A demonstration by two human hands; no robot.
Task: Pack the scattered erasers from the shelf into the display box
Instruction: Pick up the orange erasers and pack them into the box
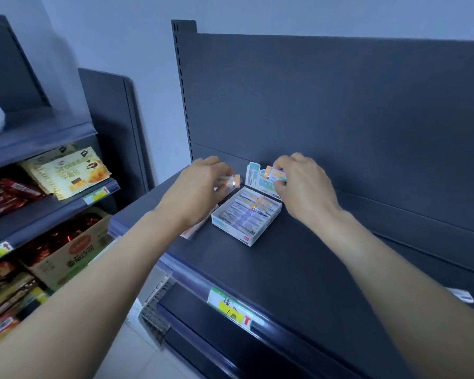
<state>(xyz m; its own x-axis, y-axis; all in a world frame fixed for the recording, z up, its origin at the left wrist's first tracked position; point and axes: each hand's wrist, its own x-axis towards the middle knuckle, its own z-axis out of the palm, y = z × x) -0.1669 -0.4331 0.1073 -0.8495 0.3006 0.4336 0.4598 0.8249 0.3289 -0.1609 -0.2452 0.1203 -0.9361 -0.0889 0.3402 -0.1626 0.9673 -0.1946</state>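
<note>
A white display box [231,228] with its lid flap raised stands on the dark shelf [298,263], and rows of wrapped erasers [248,213] fill it. My left hand [200,184] hovers just left of the box, shut on an orange-ended eraser [234,181]. Above the box's back edge, in front of the flap, my right hand [301,181] grips another orange eraser [274,173]. One orange eraser [257,202] lies crosswise on top of the packed rows. A flat packet [193,231] lies on the shelf under my left wrist, partly hidden.
A price label [231,306] is fixed to the shelf's front rail. To the left, a neighbouring rack holds snack packs [66,170] and a cardboard carton [69,250]. The shelf's back panel [340,105] rises right behind the box. Small white items [461,295] lie far right.
</note>
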